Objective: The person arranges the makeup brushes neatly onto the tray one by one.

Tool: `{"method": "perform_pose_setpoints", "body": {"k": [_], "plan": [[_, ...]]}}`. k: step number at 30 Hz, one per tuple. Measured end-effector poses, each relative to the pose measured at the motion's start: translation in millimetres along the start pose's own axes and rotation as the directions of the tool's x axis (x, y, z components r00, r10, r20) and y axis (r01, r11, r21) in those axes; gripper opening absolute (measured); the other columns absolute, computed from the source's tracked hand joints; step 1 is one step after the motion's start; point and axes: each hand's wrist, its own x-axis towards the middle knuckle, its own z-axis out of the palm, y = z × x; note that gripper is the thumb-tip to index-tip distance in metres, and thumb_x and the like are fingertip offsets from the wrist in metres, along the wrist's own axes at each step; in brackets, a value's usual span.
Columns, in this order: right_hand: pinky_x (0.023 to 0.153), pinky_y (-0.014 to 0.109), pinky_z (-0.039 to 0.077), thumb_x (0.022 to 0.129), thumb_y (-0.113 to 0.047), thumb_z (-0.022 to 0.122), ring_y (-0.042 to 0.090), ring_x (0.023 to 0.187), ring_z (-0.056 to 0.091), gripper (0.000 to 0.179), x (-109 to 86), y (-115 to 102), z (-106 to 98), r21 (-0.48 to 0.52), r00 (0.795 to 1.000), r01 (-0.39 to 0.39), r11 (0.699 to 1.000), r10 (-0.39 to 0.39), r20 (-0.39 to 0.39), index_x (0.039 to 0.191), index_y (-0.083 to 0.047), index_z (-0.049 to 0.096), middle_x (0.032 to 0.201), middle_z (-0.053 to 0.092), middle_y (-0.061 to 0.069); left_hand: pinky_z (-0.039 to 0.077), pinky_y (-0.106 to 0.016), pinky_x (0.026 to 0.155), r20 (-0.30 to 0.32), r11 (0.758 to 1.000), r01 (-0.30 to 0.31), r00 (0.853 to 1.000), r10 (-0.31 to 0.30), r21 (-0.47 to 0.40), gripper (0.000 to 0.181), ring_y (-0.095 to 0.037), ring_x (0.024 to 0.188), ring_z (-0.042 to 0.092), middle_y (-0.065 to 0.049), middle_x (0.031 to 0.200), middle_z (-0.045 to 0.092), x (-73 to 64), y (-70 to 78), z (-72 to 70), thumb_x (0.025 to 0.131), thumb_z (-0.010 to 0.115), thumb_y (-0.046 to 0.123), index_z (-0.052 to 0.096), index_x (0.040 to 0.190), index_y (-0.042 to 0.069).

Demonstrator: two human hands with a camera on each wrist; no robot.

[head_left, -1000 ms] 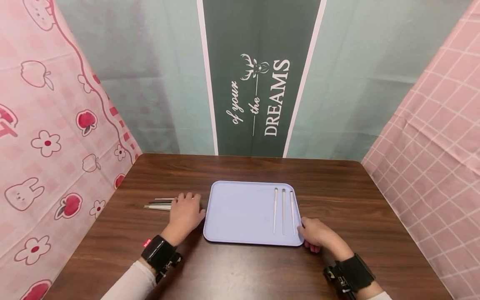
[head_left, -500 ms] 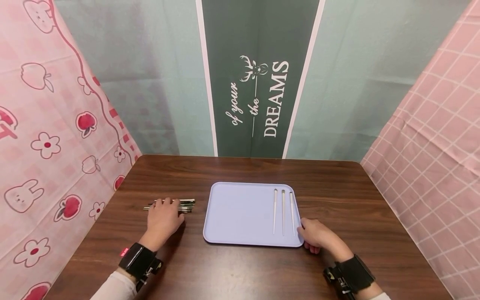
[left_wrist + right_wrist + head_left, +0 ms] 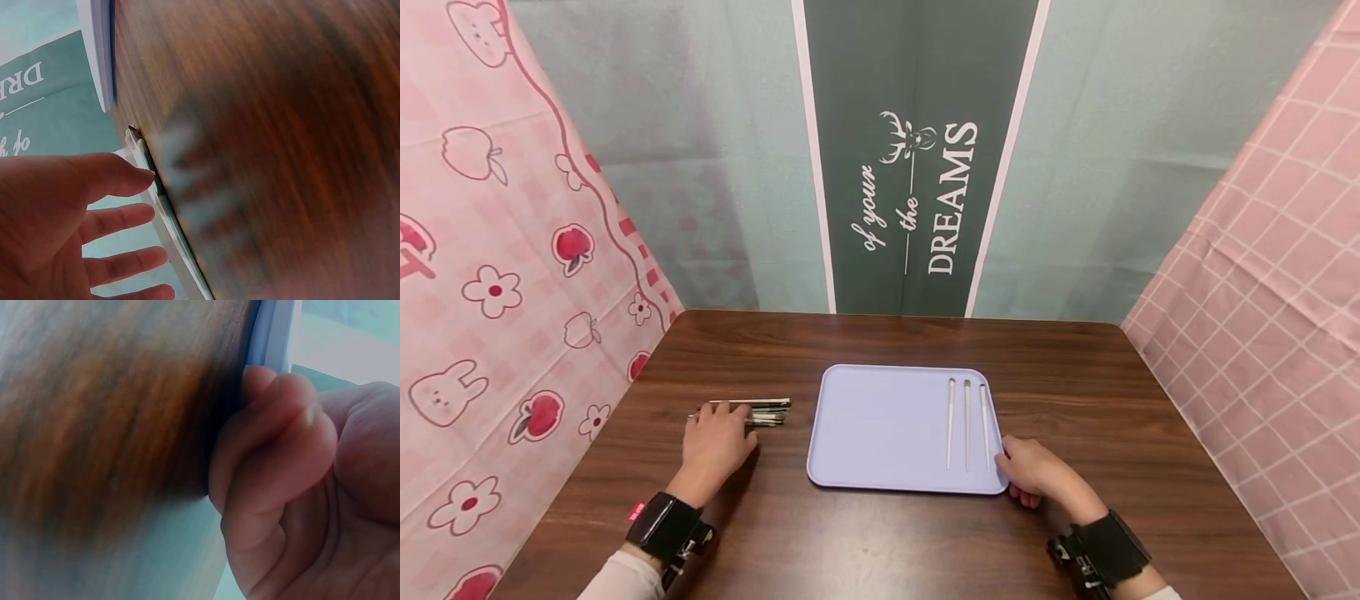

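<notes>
My left hand (image 3: 715,446) lies over a small pile of slim brushes (image 3: 767,415) on the table, left of the tray. In the left wrist view its fingers (image 3: 125,265) are spread and nearly straight, with the thumb beside the brushes (image 3: 164,200); nothing is pinched, and contact is hard to tell. At the right side, my right hand (image 3: 1030,468) grips the near right edge of the lavender tray (image 3: 880,429). Its curled fingers (image 3: 275,456) show beside the tray wall (image 3: 269,337) in the right wrist view. Three pale slim brushes (image 3: 967,425) lie side by side along the tray's right part.
A dark wooden table (image 3: 880,542) bears everything. Behind it hangs a green curtain (image 3: 917,208) with white lettering. Pink patterned cloths stand on the left (image 3: 512,333) and on the right (image 3: 1262,292).
My left hand has moved left across the brush pile and slightly toward me, uncovering the brushes' right ends. My right hand and the tray stay in place.
</notes>
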Motion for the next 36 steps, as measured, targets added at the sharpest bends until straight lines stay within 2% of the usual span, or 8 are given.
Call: {"method": "perform_pose_setpoints", "body": {"k": [15, 19, 23, 26, 30, 33, 36], "plan": [[0.042, 0.031, 0.048, 0.101, -0.012, 0.049, 0.019, 0.046, 0.056, 0.014, 0.1, -0.6, 0.3, 0.000, 1.000, -0.002, 1.000, 0.002, 0.007, 0.089, -0.005, 0.051, 0.064, 0.058, 0.009, 0.042, -0.068, 0.089, 0.015, 1.000, -0.004, 1.000, 0.005, -0.022, 0.026, -0.047, 0.102, 0.056, -0.021, 0.104, 0.065, 1.6, -5.4, 5.4, 0.085, 0.077, 0.022, 0.069, 0.106, 0.008], [0.042, 0.031, 0.048, 0.101, -0.011, 0.049, 0.019, 0.046, 0.056, 0.014, 0.1, -0.5, 0.3, 0.000, 1.000, -0.003, 1.000, 0.003, 0.007, 0.088, -0.005, 0.051, 0.064, 0.057, 0.009, 0.044, -0.067, 0.087, -0.006, 1.000, -0.020, 1.000, 0.020, -0.015, 0.021, -0.047, 0.102, 0.057, -0.019, 0.103, 0.066, 2.8, -7.4, 8.1, 0.085, 0.077, 0.019, 0.069, 0.102, 0.010], [0.042, 0.031, 0.048, 0.100, -0.011, 0.049, 0.019, 0.045, 0.056, 0.014, -0.2, -0.5, 0.5, 0.003, 1.000, -0.002, 1.000, 0.002, 0.004, 0.088, -0.006, 0.051, 0.064, 0.057, 0.009, 0.047, -0.064, 0.084, -0.061, 0.998, -0.067, 0.996, 0.067, -0.008, 0.011, -0.045, 0.098, 0.059, -0.017, 0.098, 0.067, 5.1, -10.8, 10.3, 0.086, 0.075, 0.013, 0.067, 0.093, 0.012], [0.041, 0.031, 0.048, 0.100, -0.011, 0.049, 0.019, 0.045, 0.056, 0.014, -0.5, -0.7, 0.7, 0.008, 1.000, -0.002, 1.000, 0.002, 0.003, 0.088, -0.006, 0.051, 0.063, 0.057, 0.009, 0.049, -0.061, 0.077, -0.075, 0.993, -0.119, 0.990, 0.119, 0.002, 0.008, -0.042, 0.091, 0.060, -0.015, 0.094, 0.067, 8.0, -14.2, 10.4, 0.088, 0.073, 0.010, 0.066, 0.089, 0.012], [0.041, 0.031, 0.048, 0.100, -0.011, 0.049, 0.019, 0.045, 0.056, 0.014, -0.8, -1.4, 0.5, 0.008, 1.000, -0.007, 1.000, 0.007, 0.003, 0.087, -0.005, 0.051, 0.063, 0.058, 0.010, 0.050, -0.055, 0.068, -0.032, 0.981, -0.193, 0.981, 0.193, 0.004, 0.010, -0.037, 0.087, 0.060, -0.009, 0.087, 0.063, 13.4, -18.4, 6.7, 0.088, 0.071, 0.007, 0.064, 0.088, 0.014], [0.042, 0.031, 0.048, 0.100, -0.011, 0.049, 0.019, 0.045, 0.056, 0.014, -1.1, -2.1, -0.1, 0.005, 1.000, -0.009, 1.000, 0.009, 0.007, 0.087, -0.005, 0.051, 0.063, 0.058, 0.010, 0.050, -0.051, 0.065, 0.006, 0.970, -0.243, 0.970, 0.243, -0.015, 0.014, -0.032, 0.085, 0.058, -0.004, 0.084, 0.061, 17.4, -22.8, 3.6, 0.087, 0.073, 0.007, 0.063, 0.087, 0.016], [0.042, 0.031, 0.048, 0.100, -0.011, 0.049, 0.020, 0.046, 0.056, 0.014, -1.1, -2.3, -0.9, 0.005, 1.000, -0.009, 1.000, 0.009, 0.012, 0.088, -0.005, 0.051, 0.064, 0.058, 0.010, 0.049, -0.046, 0.064, 0.013, 0.955, -0.294, 0.955, 0.295, -0.035, 0.017, -0.027, 0.080, 0.055, 0.000, 0.081, 0.058, 20.6, -28.1, 2.2, 0.087, 0.077, 0.009, 0.061, 0.085, 0.017]]}}
